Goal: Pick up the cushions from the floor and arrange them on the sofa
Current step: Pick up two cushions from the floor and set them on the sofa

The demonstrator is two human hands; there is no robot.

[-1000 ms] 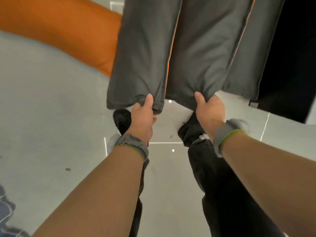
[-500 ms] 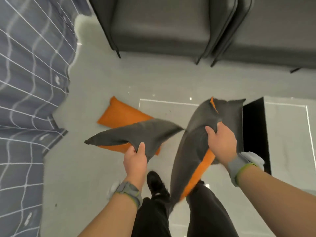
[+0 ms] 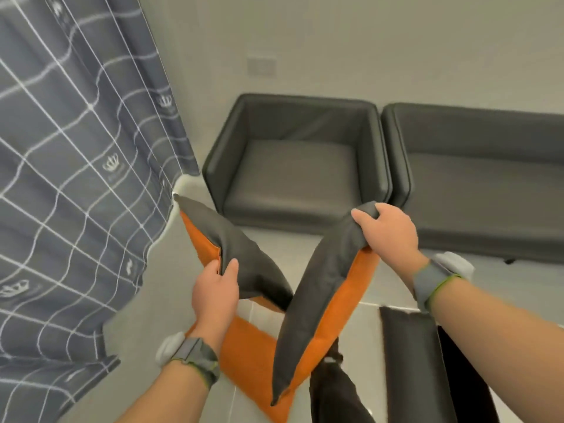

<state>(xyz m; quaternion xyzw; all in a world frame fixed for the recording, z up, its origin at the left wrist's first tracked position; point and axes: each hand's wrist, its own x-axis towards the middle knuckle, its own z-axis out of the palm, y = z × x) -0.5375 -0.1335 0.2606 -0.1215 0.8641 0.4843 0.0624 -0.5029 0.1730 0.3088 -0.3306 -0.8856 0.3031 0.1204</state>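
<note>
My left hand (image 3: 215,291) grips the edge of a grey-and-orange cushion (image 3: 244,254) held out flat above the floor. My right hand (image 3: 386,232) clutches the top corner of a second grey-and-orange cushion (image 3: 314,303), which hangs down in front of my legs. A third, orange cushion (image 3: 247,358) lies on the floor below both. Ahead stand a dark grey armchair (image 3: 296,166) and, to its right, a dark grey sofa (image 3: 488,184), both with bare seats.
A blue-grey checked curtain (image 3: 67,178) hangs along the left. A black low table (image 3: 409,355) sits on the floor at the lower right beside my legs. A pale wall rises behind the seats, and grey tiled floor lies between me and them.
My head has lifted, so the armchair and sofa now show in full. Both hands have raised their cushions higher and toward the seats; the orange cushion stays on the floor.
</note>
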